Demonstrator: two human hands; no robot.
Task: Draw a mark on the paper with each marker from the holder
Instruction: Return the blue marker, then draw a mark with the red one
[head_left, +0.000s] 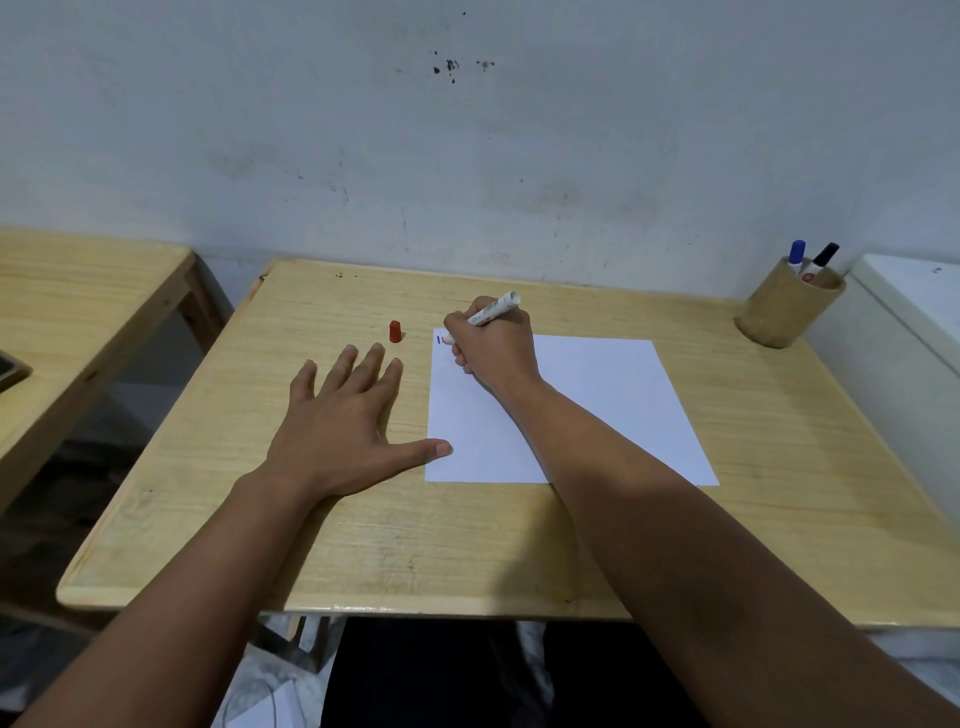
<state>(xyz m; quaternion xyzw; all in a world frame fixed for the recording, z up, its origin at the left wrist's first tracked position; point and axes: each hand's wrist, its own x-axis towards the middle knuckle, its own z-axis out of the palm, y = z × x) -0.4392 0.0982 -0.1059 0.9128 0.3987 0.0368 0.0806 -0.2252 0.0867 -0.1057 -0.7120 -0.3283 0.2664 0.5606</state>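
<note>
Here, white uncapped marker (491, 310), right hand (493, 345), red cap (395, 331) upright

I am seeing a second wooden desk (78, 291) standing at left and a stained wall (467, 130) rising behind.

One head-worn view, looking forward and down

A single wide-angle camera sits on the person's head, above the near edge of the bench (363, 545), and faces toward 12 o'clock, tilted downward. It is near enough that both forearms enter from the bottom corners and fill the lower frame. The wall (467, 130) takes up the upper third. A second bench (78, 291) shows at 9 o'clock. No other view shares the scene.
</note>
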